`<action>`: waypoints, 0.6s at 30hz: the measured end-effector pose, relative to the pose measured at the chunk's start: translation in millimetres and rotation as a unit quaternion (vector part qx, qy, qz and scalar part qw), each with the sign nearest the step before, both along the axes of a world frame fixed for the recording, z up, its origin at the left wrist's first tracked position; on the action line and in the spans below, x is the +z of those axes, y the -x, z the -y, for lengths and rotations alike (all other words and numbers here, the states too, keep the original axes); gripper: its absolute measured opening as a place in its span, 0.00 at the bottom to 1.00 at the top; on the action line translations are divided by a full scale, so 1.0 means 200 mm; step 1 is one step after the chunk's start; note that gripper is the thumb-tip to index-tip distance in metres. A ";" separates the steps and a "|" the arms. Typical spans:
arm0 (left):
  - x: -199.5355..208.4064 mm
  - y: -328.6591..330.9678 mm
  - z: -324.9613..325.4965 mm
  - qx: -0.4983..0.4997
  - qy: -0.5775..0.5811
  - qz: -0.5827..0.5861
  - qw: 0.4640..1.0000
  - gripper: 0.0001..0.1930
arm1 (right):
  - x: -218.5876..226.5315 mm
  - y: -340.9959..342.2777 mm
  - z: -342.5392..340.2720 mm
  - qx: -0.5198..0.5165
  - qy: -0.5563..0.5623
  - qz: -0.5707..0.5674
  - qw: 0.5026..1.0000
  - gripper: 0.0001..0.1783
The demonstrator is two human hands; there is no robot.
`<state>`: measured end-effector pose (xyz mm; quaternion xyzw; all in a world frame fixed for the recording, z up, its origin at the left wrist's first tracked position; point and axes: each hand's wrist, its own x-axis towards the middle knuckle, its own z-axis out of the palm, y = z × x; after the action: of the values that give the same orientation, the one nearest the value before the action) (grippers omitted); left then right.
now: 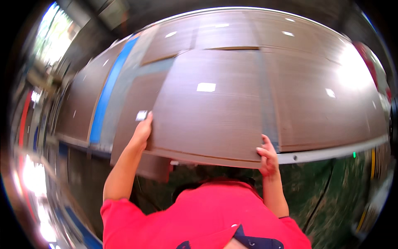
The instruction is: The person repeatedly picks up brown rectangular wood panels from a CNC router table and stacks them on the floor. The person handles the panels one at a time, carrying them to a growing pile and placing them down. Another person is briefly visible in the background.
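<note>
A large brown wood-look panel [207,120] with a small white label [206,87] lies in front of me, its near edge at the table's front. My left hand [143,129] is closed on its left edge, the thumb on top. My right hand [268,157] grips the near right corner, with fingers partly curled over the edge. Part of another brown panel [139,93] shows under the left side, with a label close to my left thumb. The undersides of both hands' grips are hidden.
Several similar brown panels cover the wide table, including one at the right [319,108] and one at the far left [85,91]. A bright blue strip [114,89] runs between panels on the left. The table's pale metal front edge [315,156] borders the green floor [306,195].
</note>
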<state>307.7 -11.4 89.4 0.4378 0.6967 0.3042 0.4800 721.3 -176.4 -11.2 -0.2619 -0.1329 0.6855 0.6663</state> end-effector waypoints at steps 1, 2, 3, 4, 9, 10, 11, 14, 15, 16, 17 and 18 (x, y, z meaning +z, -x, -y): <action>-0.03 0.13 -0.01 -0.003 0.009 -0.010 1.000 0.35 | 0.04 0.05 0.00 -0.005 -0.005 0.002 1.000 0.36; -0.01 0.15 0.02 0.000 0.012 -0.012 1.000 0.35 | 0.03 0.10 0.00 0.004 -0.013 0.011 1.000 0.35; 0.01 0.22 0.07 0.014 0.008 -0.002 1.000 0.35 | 0.01 0.15 0.00 0.006 -0.028 0.022 0.999 0.33; 0.00 0.21 0.12 0.027 0.006 0.010 1.000 0.35 | 0.00 0.13 0.00 0.024 -0.030 0.026 0.999 0.33; -0.01 0.45 0.27 0.088 0.016 0.004 0.996 0.34 | 0.11 0.30 -0.09 0.084 -0.008 0.045 0.995 0.37; -0.01 0.56 0.29 0.097 0.015 0.008 0.995 0.34 | 0.14 0.39 -0.11 0.101 -0.010 0.051 0.994 0.37; -0.01 0.66 0.32 0.106 0.015 0.011 0.994 0.34 | 0.17 0.48 -0.12 0.116 -0.006 0.059 0.992 0.37; -0.02 0.88 0.38 0.135 0.032 0.020 0.990 0.34 | 0.23 0.65 -0.17 0.160 0.010 0.072 0.984 0.37; -0.02 0.94 0.39 0.144 0.039 0.024 0.989 0.35 | 0.24 0.71 -0.19 0.169 0.013 0.070 0.983 0.37; -0.01 0.98 0.40 0.158 0.053 0.022 0.986 0.35 | 0.25 0.77 -0.20 0.178 0.017 0.068 0.982 0.37; 0.00 1.03 0.40 0.161 0.052 0.021 0.985 0.35 | 0.26 0.83 -0.21 0.186 0.020 0.067 0.980 0.37; 0.00 1.07 0.40 0.162 0.051 0.022 0.985 0.35 | 0.25 0.89 -0.21 0.194 0.015 0.053 0.979 0.38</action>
<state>93.5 -92.1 88.5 0.2871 0.7622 0.3519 0.4612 543.9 -135.0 38.1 -0.2770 -0.2056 0.7889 0.5085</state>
